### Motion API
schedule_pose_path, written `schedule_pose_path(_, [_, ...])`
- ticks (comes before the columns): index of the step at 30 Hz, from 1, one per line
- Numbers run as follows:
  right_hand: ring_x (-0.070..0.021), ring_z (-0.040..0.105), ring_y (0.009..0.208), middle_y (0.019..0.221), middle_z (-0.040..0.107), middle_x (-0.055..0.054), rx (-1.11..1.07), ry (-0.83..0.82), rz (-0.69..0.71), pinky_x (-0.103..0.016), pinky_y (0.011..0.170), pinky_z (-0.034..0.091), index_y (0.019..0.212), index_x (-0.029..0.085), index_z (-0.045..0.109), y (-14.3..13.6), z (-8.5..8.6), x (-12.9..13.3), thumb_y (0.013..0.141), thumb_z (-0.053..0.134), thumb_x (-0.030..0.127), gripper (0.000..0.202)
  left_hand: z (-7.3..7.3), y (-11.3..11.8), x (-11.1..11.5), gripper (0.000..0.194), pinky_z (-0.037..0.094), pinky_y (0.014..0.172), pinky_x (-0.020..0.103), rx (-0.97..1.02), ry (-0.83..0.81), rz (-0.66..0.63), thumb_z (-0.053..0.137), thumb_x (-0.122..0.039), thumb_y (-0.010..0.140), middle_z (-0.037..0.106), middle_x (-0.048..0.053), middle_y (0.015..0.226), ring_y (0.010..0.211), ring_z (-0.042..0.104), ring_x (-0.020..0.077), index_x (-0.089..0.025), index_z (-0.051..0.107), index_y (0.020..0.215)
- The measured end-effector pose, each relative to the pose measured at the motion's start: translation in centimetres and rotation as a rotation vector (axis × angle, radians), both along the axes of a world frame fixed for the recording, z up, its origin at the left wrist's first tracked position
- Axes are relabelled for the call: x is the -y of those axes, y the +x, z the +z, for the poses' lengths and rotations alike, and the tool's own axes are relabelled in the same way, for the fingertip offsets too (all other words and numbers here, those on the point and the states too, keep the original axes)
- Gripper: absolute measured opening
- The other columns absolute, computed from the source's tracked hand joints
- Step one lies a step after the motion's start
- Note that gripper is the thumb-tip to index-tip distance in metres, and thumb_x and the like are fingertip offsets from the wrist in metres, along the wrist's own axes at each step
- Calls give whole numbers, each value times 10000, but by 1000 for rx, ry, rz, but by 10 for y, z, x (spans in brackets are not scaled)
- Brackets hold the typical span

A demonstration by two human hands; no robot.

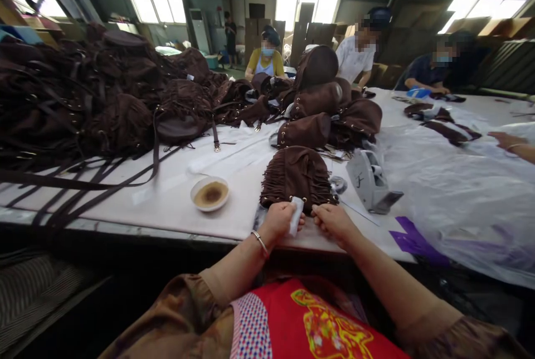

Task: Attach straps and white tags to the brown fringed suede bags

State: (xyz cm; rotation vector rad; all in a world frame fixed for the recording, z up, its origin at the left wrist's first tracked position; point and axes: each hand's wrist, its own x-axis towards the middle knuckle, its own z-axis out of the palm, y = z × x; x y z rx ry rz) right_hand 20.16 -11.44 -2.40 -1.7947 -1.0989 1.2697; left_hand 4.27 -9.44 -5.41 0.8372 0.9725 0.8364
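Note:
A dark brown fringed bag [296, 174] lies on the pale table right in front of me, its edge with metal eyelets towards me. My left hand [283, 219] is closed at that near edge, its fingers round a small white piece [296, 216]. Close beside it, my right hand [333, 223] is pinched at the bag's lower right edge; whatever its fingertips hold is too small to make out. Left of the bag stands a shallow white bowl [209, 193] with a brown stain inside.
Brown bags [121, 91] are heaped at the left, with more stacked behind the fringed bag. A grey-white tape dispenser [370, 183] stands to the right, beside clear plastic sheeting [463, 197] and purple tape [418, 241]. Other people work across the table; a person's hand reaches in at the right.

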Motion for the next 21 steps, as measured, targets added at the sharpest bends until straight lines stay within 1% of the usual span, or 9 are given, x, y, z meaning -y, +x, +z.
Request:
schedule_pose_path(3, [-47, 298, 342, 464, 459, 52, -147, -41, -23, -186, 333, 182, 658, 164, 549, -16, 5, -4, 796, 606, 496, 365, 0, 0, 0, 324, 495, 502, 239, -10, 25, -31, 544, -427, 855, 678, 77, 702, 535, 603, 135, -123, 627, 777])
schedule_pose_path(5, [-41, 275, 333, 428, 396, 68, -231, -63, -46, -175, 325, 151, 603, 177, 487, -26, 4, -7, 790, 626, 485, 386, 2, -2, 0, 299, 498, 497, 237, -18, 31, -44, 521, -391, 860, 680, 80, 704, 536, 601, 138, -125, 633, 780])
schedule_pose_path(8, [-23, 231, 332, 430, 346, 91, -463, -105, -59, -152, 324, 121, 607, 182, 451, -30, -2, -8, 770, 646, 383, 324, 8, -5, 2, 224, 506, 495, 232, -14, -10, -22, 512, -321, 850, 683, 79, 715, 537, 598, 136, -139, 633, 799])
schedule_pose_path(10, [-9, 201, 339, 449, 347, 94, -576, -130, -4, -136, 329, 115, 612, 172, 453, -27, -4, -8, 750, 637, 302, 264, 11, -6, 3, 199, 505, 498, 224, -8, -41, -19, 508, -292, 847, 685, 81, 721, 542, 599, 134, -147, 636, 800])
schedule_pose_path(11, [-5, 191, 343, 457, 355, 91, -604, -144, 29, -130, 329, 113, 614, 167, 459, -25, -4, -8, 748, 628, 283, 246, 12, -6, 3, 200, 503, 497, 220, -7, -48, -24, 505, -288, 849, 685, 82, 719, 542, 599, 134, -149, 637, 795])
schedule_pose_path(13, [-3, 175, 341, 456, 362, 90, -601, -184, 57, -125, 322, 107, 626, 163, 469, -22, -2, -9, 765, 627, 299, 250, 13, -4, 3, 217, 493, 484, 217, -10, -44, -30, 504, -301, 860, 676, 78, 702, 526, 589, 131, -148, 635, 779])
schedule_pose_path(16, [-11, 199, 323, 425, 345, 99, -526, -211, -2, -131, 305, 105, 639, 178, 457, -23, 1, -12, 765, 687, 354, 316, 12, -3, 4, 250, 490, 486, 226, 1, -39, -7, 515, -357, 878, 651, 53, 672, 509, 574, 128, -149, 625, 794])
schedule_pose_path(19, [-22, 256, 324, 419, 341, 106, -572, -156, -26, -140, 304, 139, 637, 192, 437, -27, -2, -14, 706, 767, 368, 380, 17, -8, 11, 314, 526, 546, 253, 73, -78, 24, 471, -434, 912, 656, 42, 740, 591, 611, 139, -159, 622, 908])
schedule_pose_path(21, [-19, 248, 323, 424, 331, 115, -626, -98, -34, -151, 307, 155, 630, 195, 430, -28, -8, -15, 665, 800, 412, 430, 23, -14, 19, 322, 547, 578, 256, 163, -148, -27, 508, -445, 900, 659, 52, 803, 653, 633, 139, -152, 626, 964])
